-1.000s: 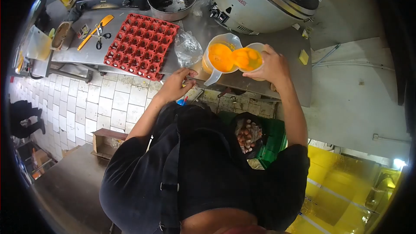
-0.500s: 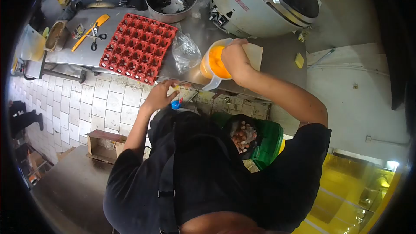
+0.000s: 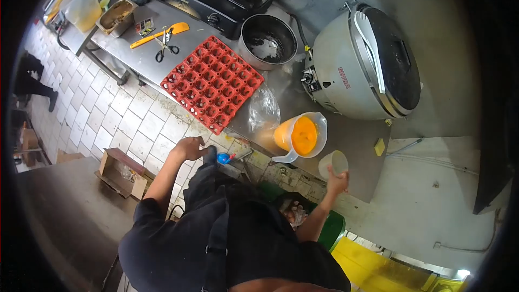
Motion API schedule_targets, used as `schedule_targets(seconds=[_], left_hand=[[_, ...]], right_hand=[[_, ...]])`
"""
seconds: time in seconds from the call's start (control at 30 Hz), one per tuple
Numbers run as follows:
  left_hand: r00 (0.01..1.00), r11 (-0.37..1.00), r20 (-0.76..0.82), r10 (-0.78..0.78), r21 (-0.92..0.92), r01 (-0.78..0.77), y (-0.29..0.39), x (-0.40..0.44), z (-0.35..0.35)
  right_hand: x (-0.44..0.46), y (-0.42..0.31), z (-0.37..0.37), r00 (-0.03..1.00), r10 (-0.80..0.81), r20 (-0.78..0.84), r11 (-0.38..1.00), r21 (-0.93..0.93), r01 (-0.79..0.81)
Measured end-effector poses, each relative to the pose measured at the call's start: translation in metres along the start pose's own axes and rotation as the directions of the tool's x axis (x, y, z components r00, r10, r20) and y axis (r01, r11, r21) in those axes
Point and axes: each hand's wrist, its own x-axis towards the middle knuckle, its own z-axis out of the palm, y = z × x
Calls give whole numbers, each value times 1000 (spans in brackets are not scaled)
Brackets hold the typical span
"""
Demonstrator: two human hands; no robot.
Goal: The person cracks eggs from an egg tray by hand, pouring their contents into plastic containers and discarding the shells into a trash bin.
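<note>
My right hand [image 3: 337, 181] grips a pale, emptied cup [image 3: 333, 164] near the counter's front edge. Just left of the cup stands a clear jug [image 3: 321, 135] with orange beaten egg [image 3: 304, 135] in it, its handle toward me. My left hand [image 3: 189, 148] hangs in front of the counter with nothing in it, fingers loosely bent and apart. Above that hand lies a red egg tray [image 3: 213, 84] with its pockets showing. A crumpled clear plastic bag [image 3: 264, 109] is between the tray and the jug.
A large rice cooker [image 3: 357, 70] and a dark pot [image 3: 267, 41] stand behind the jug. Scissors [image 3: 165, 48] and an orange spatula [image 3: 157, 36] lie left, near the stove [image 3: 197, 5]. A green bin [image 3: 331, 231] is below the counter; a yellow sponge [image 3: 379, 147] lies right.
My right hand has moved from above the jug toward the right front, carrying the cup, which no longer holds egg. The view has turned, bringing a pan on the stove into sight.
</note>
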Motion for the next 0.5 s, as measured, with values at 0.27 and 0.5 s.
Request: schedule_targets(seconds=[0.27, 0.5], left_hand=[[988, 992, -84, 129, 9, -128, 15, -15, -25], [881, 899, -294, -370, -351, 261, -167, -70, 192]], right_hand=[[-51, -75, 43, 923, 381, -60, 848, 419, -323], [-158, -148, 58, 951, 293, 104, 526, 813, -251]])
